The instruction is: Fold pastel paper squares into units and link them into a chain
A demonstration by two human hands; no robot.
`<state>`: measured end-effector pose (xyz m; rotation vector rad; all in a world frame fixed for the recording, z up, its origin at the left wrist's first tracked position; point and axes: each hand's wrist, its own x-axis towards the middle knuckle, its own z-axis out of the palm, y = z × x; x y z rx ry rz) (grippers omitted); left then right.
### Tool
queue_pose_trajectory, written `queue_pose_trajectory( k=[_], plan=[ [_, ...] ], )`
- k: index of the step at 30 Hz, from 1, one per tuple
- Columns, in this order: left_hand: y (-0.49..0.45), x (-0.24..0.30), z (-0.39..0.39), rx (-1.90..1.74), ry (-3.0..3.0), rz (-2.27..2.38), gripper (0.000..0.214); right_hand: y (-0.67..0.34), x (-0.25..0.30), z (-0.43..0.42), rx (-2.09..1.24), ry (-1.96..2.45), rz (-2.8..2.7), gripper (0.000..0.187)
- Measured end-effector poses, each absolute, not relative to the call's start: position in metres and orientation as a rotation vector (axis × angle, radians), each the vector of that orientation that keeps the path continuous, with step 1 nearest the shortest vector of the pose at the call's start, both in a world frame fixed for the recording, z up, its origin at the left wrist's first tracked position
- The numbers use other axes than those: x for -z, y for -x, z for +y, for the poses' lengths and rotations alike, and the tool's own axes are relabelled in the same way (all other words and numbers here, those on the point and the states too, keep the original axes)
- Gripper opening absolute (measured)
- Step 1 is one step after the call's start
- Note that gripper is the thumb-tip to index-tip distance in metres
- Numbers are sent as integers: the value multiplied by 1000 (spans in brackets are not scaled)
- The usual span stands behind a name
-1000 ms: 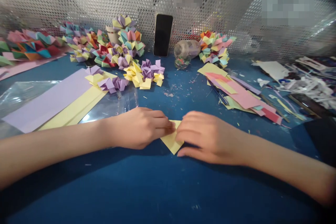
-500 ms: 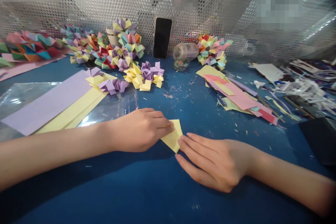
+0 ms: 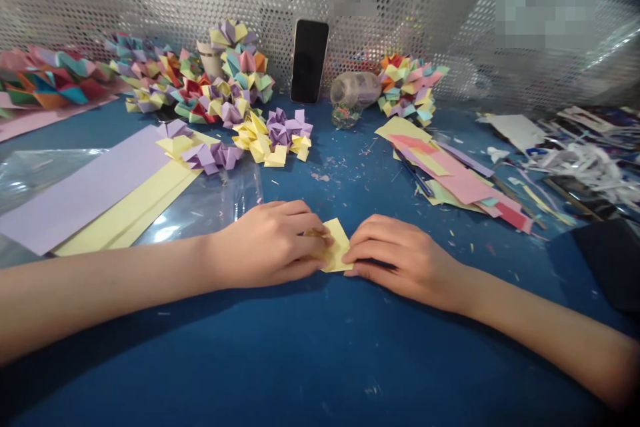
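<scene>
A small piece of yellow folded paper lies on the blue table between my hands. My left hand is closed over its left part, fingers bent and gripping it. At its lower right corner, the fingertips of my right hand are pressed together on the paper's edge. My fingers hide part of the sheet, so its full folded shape cannot be made out. Beyond my left hand stand loose folded paper units, some yellow and some purple.
Purple paper strips and yellow strips lie on a clear plastic sheet at left. A phone leans against the perforated metal panel, near a tipped plastic jar. Pink paper scraps and a pen lie at right.
My right hand has moved up and its fingers have drawn together at the paper's corner. The paper has turned slightly and shows less between my hands. My left hand covers more of it.
</scene>
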<state>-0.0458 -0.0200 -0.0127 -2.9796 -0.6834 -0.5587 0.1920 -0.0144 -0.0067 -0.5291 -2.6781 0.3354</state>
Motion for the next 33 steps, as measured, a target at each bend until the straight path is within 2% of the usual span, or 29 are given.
queue_pose_trajectory(
  k=[4, 9, 18, 26, 33],
  plan=[
    [46, 14, -21, 530, 2991, -720, 26, -193, 8, -16, -333, 568, -2628, 11],
    [47, 16, -20, 565, 3049, -774, 22, -195, 8, -15, -292, 673, -2592, 20],
    [45, 14, -21, 557, 3048, -826, 23, -195, 10, -10, -161, 620, -2687, 14],
    [44, 13, -21, 598, 3090, -875, 20, -183, 7, -12, -238, 877, -2738, 28],
    [45, 14, -21, 650, 3118, -858, 21, -180, 4, -13, -360, 1045, -2708, 24]
  ],
)
